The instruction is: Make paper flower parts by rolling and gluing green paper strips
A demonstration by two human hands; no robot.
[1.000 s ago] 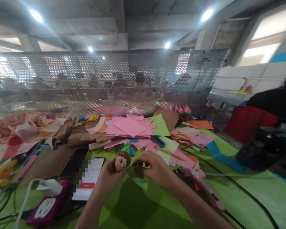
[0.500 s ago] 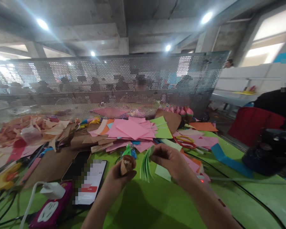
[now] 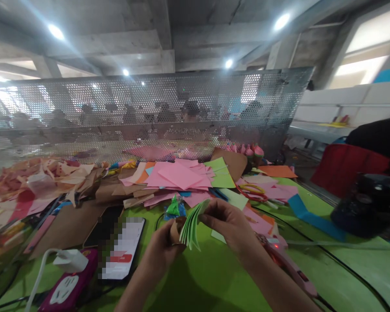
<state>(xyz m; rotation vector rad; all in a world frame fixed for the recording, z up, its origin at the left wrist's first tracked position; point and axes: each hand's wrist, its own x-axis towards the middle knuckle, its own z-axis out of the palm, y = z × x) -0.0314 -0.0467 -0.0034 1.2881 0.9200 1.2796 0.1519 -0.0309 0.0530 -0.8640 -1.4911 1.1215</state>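
Note:
My left hand (image 3: 164, 240) is closed around a small brown paper roll (image 3: 175, 234), its open end facing up. In my right hand (image 3: 222, 221), thumb and fingers pinch the top of a fringed strip of green paper (image 3: 190, 229), whose cut strands hang down. The fringe overlaps the right side of the brown roll; whether they touch I cannot tell. Just behind the roll, a bright green piece on blue plastic wrapping (image 3: 174, 209) lies on the table. A pink glue gun (image 3: 292, 271) rests near my right forearm, with a red light lit.
A stack of pink paper sheets (image 3: 182, 175) lies ahead on the green table (image 3: 198, 281). Scissors with a yellow handle (image 3: 251, 189) are at right. To the left are a phone (image 3: 125, 251) and a purple power strip (image 3: 68, 286) with cables. A perforated metal screen (image 3: 149, 117) stands behind.
My right hand has moved left, bringing the green fringe from beside the brown roll to its edge. My left hand keeps its hold, slightly turned. More of the glue gun shows.

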